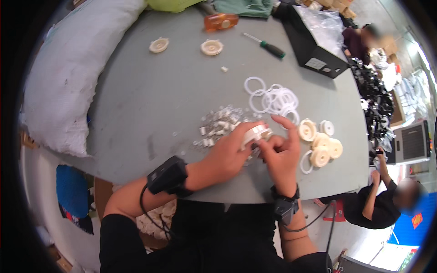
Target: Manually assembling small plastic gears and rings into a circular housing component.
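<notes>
Table (pixel 136 104), grey and flat, fills the middle of the frame. A fat white sack (pixel 68 77) lies at upper left. The left hand (pixel 225 157) curls around the left side of a round plastic part (pixel 257 132), just right of the frame's middle, and has hold of it. The right hand (pixel 280 157) is half curled at its lower right, pointing finger up; whether it pinches anything cannot be told. Between both hands, the part's long way slopes up to the right. It looks creamy white, seen partly edge-on. Tiny white tubes (pixel 222 126) lie beside the left hand.
</notes>
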Action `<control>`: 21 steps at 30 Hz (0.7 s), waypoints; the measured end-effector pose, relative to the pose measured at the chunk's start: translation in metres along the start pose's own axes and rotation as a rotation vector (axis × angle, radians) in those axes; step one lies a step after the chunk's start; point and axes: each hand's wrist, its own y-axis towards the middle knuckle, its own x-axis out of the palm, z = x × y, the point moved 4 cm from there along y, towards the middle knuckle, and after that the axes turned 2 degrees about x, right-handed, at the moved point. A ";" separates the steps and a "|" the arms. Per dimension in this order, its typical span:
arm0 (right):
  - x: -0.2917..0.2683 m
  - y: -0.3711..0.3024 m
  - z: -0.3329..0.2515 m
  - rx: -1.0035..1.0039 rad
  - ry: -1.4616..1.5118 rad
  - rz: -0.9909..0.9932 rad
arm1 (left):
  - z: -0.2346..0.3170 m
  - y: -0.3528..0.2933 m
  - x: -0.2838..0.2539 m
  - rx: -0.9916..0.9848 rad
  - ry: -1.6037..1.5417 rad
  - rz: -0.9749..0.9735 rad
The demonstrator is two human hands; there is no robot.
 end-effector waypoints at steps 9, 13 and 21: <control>0.002 -0.006 0.004 0.033 -0.112 -0.095 | 0.005 -0.002 -0.008 -0.057 -0.033 -0.021; 0.008 -0.008 0.005 0.094 -0.042 -0.092 | -0.005 0.000 -0.009 -0.143 -0.471 -0.005; 0.003 -0.004 0.001 0.105 -0.017 -0.105 | -0.015 0.016 -0.016 -0.325 -0.570 -0.031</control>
